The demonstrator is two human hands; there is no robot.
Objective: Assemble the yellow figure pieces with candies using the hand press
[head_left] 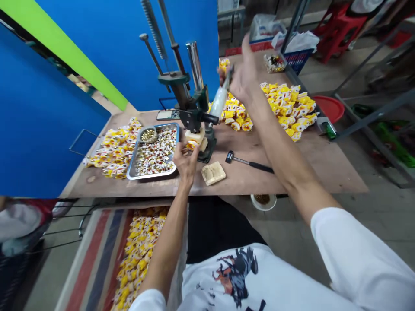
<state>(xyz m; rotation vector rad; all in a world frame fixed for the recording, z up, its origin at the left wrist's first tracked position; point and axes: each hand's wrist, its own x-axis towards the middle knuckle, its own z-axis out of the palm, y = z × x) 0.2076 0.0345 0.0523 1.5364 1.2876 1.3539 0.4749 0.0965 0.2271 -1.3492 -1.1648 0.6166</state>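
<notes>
A green hand press [181, 93] stands at the table's back, with wooden blocks [194, 136] under its head. My left hand [186, 162] pinches a small yellow-and-white plastic figure part [192, 144] against these blocks, fingers closed. Up to the right, my right hand [241, 82] is closed on the upper end of the press lever [218, 101], whose grip is wrapped in whitish plastic. Motion blurs this hand somewhat. Left of the press, a metal tray [130, 172] holds many small white-and-red pieces and a bowl [148, 134] of gold-coloured bits.
Yellow-and-white parts lie in piles at left [115, 149] and right [287, 106]. A small black-handled hammer [249, 163] and a loose wooden block [213, 173] lie near the front edge. Blue panels [136, 47] rise behind. More parts [139, 246] fill a striped-sided container below.
</notes>
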